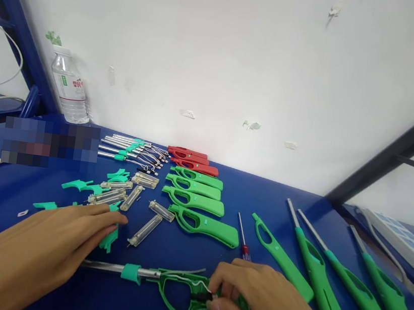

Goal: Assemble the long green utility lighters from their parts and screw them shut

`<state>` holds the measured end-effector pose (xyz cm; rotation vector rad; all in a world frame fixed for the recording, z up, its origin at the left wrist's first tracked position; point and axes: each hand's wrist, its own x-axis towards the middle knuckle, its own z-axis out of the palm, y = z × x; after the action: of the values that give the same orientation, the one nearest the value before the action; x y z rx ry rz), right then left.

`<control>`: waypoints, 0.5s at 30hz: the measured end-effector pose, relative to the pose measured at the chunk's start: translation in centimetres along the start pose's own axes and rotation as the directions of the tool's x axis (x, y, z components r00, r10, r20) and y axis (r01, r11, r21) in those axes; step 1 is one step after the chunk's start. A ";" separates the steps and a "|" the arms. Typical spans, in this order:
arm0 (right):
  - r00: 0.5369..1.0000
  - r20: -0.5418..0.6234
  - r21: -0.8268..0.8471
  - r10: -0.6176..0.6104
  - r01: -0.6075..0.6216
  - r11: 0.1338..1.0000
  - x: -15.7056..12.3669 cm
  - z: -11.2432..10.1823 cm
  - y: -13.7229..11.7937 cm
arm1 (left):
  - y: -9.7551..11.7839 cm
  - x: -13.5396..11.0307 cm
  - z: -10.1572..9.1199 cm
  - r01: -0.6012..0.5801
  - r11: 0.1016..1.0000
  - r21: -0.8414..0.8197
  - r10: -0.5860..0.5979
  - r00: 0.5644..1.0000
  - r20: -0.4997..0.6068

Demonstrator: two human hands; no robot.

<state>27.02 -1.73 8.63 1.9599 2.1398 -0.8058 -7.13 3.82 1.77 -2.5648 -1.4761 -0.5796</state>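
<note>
An open green lighter half-shell (177, 293) with a metal tube (104, 266) and loose wires lies near the front edge. My right hand (249, 298) rests on its handle end, fingers curled and pinching a small black part inside the shell. My left hand (62, 237) lies flat, fingers stretched toward a teal trigger piece (110, 239) and the clear gas tanks (143, 230), touching the teal piece with its fingertips.
Green handle shells (199, 210) and red ones (191, 159) lie in rows on the blue table (261, 203). Metal tubes with teal collars (127, 148) sit behind. A red-handled screwdriver (244, 238), several assembled green lighters (327, 282), and a water bottle (70, 87) are nearby.
</note>
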 end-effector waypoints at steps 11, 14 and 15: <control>0.999 0.046 -0.025 0.007 -0.006 1.000 -0.1 -0.6 -0.5 | -2.5 -0.3 0.4 0.025 0.997 -0.075 -0.014 0.990 0.140; 0.999 0.045 -0.026 0.006 -0.005 1.000 -0.1 -0.6 -0.6 | -2.2 -0.3 0.2 -0.005 0.999 -0.047 0.006 1.000 0.019; 0.999 0.042 -0.021 0.005 -0.004 1.000 -0.1 -0.6 -0.6 | -1.8 -0.2 0.0 -0.030 0.999 -0.038 0.029 0.999 -0.026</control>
<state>26.62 -1.52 9.37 1.9192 2.1108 -0.8138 -8.75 4.52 1.57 -2.5936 -1.4301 -0.6401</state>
